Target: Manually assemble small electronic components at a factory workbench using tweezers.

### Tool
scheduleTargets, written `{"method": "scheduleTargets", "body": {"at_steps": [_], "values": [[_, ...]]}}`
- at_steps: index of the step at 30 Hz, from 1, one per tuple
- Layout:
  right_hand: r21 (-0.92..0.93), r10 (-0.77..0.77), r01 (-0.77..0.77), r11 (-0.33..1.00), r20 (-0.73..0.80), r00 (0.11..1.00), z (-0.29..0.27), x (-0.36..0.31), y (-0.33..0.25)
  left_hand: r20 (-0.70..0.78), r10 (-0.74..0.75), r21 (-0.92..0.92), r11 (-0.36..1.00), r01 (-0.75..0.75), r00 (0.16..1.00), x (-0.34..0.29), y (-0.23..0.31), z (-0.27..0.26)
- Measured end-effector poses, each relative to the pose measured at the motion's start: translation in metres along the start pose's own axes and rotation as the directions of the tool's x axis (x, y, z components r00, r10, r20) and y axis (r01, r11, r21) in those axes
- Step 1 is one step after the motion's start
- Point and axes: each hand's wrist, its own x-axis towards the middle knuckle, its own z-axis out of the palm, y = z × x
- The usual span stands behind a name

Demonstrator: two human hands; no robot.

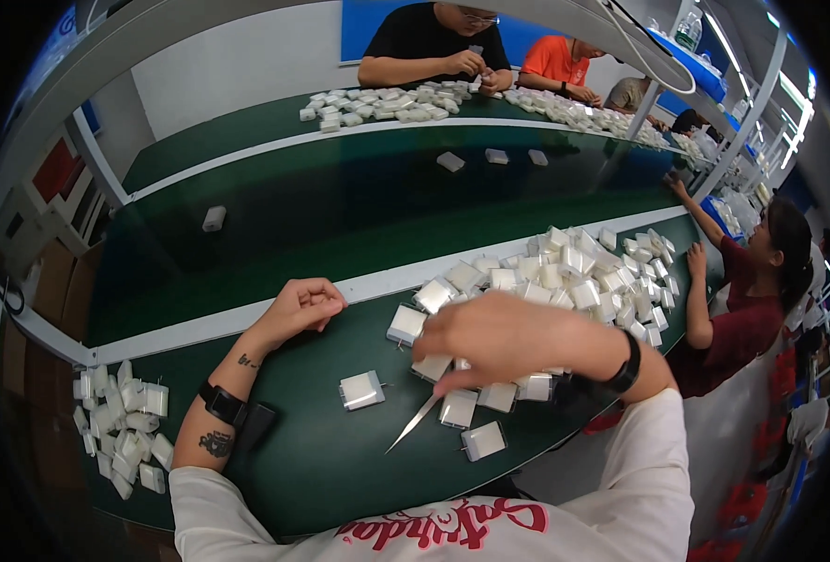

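Left hand [302, 305] half-curled, nothing seen held; tweezers [415, 423] gripped in right hand [513, 332], over white blocks [583, 295] heaped at right. Smaller pile [126, 426] set at left, seemingly done; far more apparently left undone.

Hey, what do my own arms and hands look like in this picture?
Your left hand and right hand are bare, the right blurred. Both arms have short white sleeves. The left forearm bears dark tattoos and a black band; the right, another black band.

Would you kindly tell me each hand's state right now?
Left hand: loosely closed, no object visible in it.
Right hand: closed, holding a slender pointed tool.
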Motion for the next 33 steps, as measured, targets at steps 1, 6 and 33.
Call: {"method": "scheduleTargets", "body": {"at_steps": [1, 6, 33], "values": [[0.012, 0.102, -0.103, 0.995, 0.04, 0.994, -0.019, 0.012, 0.019, 0.012, -0.006, -0.006, 1.0, 0.006, 1.0, -0.001, -0.001, -0.002], [-0.206, 0.463, -0.478, 0.854, -0.12, 0.878, -0.06, 0.077, 0.187, 0.049, 0.015, -0.019, 1.0, -0.014, 0.999, 0.007, -0.004, -0.002], [0.862, 0.06, 0.43, 0.268, -0.461, 0.885, -0.023, 0.012, 0.006, -0.229, 0.727, 0.407, 0.676, -0.615, 0.647, -0.024, 0.084, 0.06]]}}
